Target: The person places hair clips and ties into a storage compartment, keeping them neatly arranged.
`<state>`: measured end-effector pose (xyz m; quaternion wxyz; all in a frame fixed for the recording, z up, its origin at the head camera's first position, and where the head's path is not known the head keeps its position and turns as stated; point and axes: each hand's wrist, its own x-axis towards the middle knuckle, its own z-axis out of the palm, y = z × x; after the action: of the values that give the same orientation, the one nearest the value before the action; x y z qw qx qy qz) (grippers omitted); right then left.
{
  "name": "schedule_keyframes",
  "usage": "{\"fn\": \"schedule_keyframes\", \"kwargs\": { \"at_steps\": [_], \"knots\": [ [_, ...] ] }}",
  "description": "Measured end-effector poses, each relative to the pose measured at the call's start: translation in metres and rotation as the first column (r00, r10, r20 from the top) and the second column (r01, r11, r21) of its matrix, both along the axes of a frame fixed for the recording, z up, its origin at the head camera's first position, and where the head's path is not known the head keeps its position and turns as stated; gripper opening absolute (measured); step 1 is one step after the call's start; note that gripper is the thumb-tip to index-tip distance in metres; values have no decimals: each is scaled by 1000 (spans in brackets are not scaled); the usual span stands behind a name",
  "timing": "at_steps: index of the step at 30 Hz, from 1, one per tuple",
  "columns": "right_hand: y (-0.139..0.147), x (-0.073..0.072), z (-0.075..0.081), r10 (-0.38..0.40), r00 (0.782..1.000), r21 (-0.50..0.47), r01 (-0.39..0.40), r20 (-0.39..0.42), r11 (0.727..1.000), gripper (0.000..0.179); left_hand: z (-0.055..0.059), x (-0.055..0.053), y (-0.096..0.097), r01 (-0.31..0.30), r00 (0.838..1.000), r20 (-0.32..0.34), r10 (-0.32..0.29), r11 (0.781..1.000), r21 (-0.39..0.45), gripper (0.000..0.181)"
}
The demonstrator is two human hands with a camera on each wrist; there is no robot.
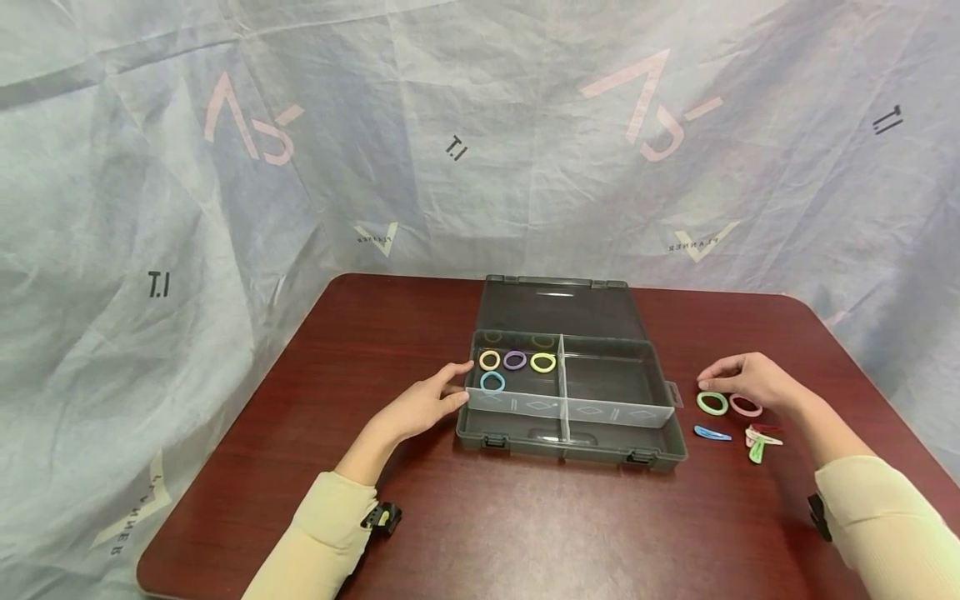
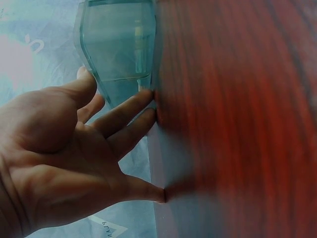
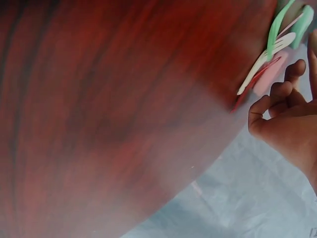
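- A pale green fabric-like ring (image 1: 712,412) lies on the dark red wood-grain desk (image 1: 570,533), towards its right edge, with a dusty pink ring (image 1: 747,414) just beside it.
- The right hand (image 1: 757,383) is over these two, fingers bent, fingertips at the green ring's far side; I cannot tell whether they pinch it.
- Nearer the desk's front edge lie a blue teardrop-shaped hair clip (image 1: 712,434) and an overlapping group of green (image 1: 757,452), cream and red clips.
- A smoky grey translucent plastic box (image 1: 555,454) stands mid-desk, its lid (image 1: 558,307) open towards the far edge.
- Its far-left compartment holds orange (image 1: 490,369), purple (image 1: 514,368), yellow (image 1: 543,371) and blue (image 1: 492,373) rings.
- The left hand (image 1: 420,407), fingers spread, touches the box's left wall.
- Pale printed cloth (image 1: 480,125) hangs beyond the desk's far edge.
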<state>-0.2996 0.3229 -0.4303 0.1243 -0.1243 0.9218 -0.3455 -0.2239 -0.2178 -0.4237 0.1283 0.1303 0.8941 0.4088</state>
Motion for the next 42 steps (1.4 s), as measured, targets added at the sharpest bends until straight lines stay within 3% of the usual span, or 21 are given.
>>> {"fn": "schedule_keyframes", "kwargs": {
  "at_steps": [15, 24, 42],
  "knots": [
    [5, -1, -7, 33, 998, -59, -30, 47, 998, 29, 0, 2, 1, -5, 1000, 11, 5, 1000, 15, 57],
    [3, 0, -9, 25, 998, -41, -23, 50, 999, 28, 1, 2, 1, -6, 1000, 10, 6, 1000, 19, 57],
    [4, -3, -1, 21, 999, -39, -19, 47, 999, 28, 2, 1, 1, 0, 1000, 1, 0, 1000, -4, 57]
  ]
}}
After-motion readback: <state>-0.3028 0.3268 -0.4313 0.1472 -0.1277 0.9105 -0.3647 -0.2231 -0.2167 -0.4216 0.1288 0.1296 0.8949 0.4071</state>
